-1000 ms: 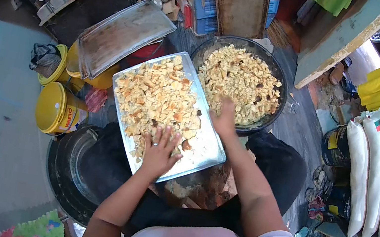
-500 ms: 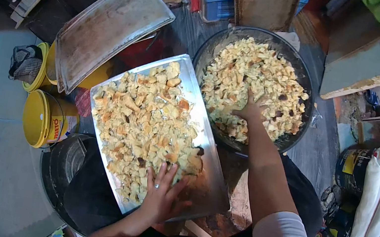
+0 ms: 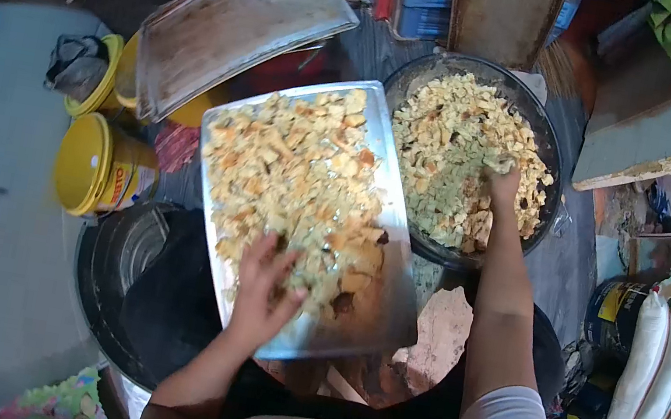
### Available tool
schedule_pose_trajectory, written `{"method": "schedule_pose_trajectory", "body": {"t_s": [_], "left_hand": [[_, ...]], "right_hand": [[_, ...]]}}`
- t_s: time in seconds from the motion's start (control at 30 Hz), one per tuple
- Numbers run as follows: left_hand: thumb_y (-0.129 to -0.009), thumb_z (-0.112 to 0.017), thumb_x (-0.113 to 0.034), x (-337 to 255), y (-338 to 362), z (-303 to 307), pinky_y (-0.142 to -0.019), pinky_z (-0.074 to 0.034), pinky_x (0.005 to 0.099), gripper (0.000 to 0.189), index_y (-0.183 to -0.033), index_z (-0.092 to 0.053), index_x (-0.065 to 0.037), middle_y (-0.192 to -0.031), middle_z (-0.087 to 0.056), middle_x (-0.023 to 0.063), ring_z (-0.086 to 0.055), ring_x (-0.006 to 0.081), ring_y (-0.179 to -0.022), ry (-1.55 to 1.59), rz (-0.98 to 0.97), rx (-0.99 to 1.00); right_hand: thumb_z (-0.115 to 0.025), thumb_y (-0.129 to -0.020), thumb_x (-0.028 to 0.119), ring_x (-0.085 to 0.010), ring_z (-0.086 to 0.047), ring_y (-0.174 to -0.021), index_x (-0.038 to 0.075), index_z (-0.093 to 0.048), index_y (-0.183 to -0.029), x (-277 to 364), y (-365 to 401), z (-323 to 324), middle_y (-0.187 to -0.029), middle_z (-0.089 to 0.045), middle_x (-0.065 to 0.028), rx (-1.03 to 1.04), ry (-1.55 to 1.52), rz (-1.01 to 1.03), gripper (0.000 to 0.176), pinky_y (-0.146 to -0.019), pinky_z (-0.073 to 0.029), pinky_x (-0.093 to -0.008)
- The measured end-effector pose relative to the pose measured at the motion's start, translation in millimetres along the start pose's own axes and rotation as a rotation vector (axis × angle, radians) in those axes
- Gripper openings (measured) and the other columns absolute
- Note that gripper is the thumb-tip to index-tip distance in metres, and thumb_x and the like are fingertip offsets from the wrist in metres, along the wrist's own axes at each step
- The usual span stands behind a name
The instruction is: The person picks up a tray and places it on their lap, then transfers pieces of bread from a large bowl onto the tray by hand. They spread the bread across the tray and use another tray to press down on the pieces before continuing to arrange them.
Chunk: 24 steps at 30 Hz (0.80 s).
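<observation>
A person sits over a big metal tray that rests tilted across the lap. The tray is full of bread chunks, all pale yellow and brown. The near corner of the tray is bare and shiny.

The left hand lies on the chunks at the near end of the tray. Its fingers are a little apart and bent down onto the bread.

The right hand reaches out into a dark round bowl just beside the tray. The bowl holds a heap of bread. The fingers are curled down into the heap. I cannot tell if they have hold of any pieces.

Past the tray, a second tray with nothing on it lies on top of some yellow buckets. One yellow bucket with a lid stands on the floor to the left. A black tub sits near the left arm. White sacks lean together on the far right.
</observation>
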<state>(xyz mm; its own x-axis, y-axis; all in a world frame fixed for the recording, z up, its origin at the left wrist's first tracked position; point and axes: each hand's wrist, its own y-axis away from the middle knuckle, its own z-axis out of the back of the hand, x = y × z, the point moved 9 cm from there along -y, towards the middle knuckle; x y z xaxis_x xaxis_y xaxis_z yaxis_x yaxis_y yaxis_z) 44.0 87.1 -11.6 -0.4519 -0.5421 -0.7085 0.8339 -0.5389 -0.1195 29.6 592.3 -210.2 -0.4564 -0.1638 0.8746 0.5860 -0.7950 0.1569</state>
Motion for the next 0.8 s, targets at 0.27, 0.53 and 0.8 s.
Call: {"method": "schedule_pose_trajectory", "body": {"t_s": [0.27, 0.53, 0.8], "left_hand": [[-0.092, -0.053, -0.007, 60.6, 42.3, 60.2, -0.092, -0.041, 0.0285, 0.027, -0.117, -0.052, 0.002, -0.115, -0.055, 0.0105, -0.053, 0.0184, -0.105, 0.931, 0.374, -0.512], [-0.098, -0.045, -0.032, 65.2, 61.8, 27.6, -0.081, -0.047, 0.0301, 0.039, -0.123, -0.045, -0.002, -0.108, -0.055, 0.0106, -0.055, 0.0169, -0.094, 1.287, 0.413, -0.400], [-0.098, -0.044, -0.038, 78.1, 57.3, 2.6, -0.094, -0.036, 0.0288, 0.056, -0.142, -0.030, -0.006, -0.130, -0.042, 0.0086, -0.043, 0.0144, -0.111, 1.217, 0.366, -0.441]], "right_hand": [[-0.065, -0.071, -0.007, -0.0192, -0.063, -0.083, 0.004, -0.048, -0.114, 169.6, 136.0, -1.0, -0.101, -0.061, -0.0124, 0.152, -0.411, 0.174, 0.048, -0.069, -0.053, -0.0288], [-0.071, -0.060, 0.002, -0.0285, -0.061, -0.094, 0.014, -0.053, -0.113, 247.1, 357.9, -114.3, -0.114, -0.053, -0.0111, 0.548, -0.056, 0.787, 0.057, -0.081, -0.053, -0.0350], [-0.075, -0.061, 0.012, -0.0373, -0.053, -0.094, 0.017, -0.055, -0.116, 237.0, 438.2, -144.9, -0.094, -0.054, -0.0152, 0.597, 0.065, 0.977, 0.058, -0.084, -0.043, -0.0438]]}}
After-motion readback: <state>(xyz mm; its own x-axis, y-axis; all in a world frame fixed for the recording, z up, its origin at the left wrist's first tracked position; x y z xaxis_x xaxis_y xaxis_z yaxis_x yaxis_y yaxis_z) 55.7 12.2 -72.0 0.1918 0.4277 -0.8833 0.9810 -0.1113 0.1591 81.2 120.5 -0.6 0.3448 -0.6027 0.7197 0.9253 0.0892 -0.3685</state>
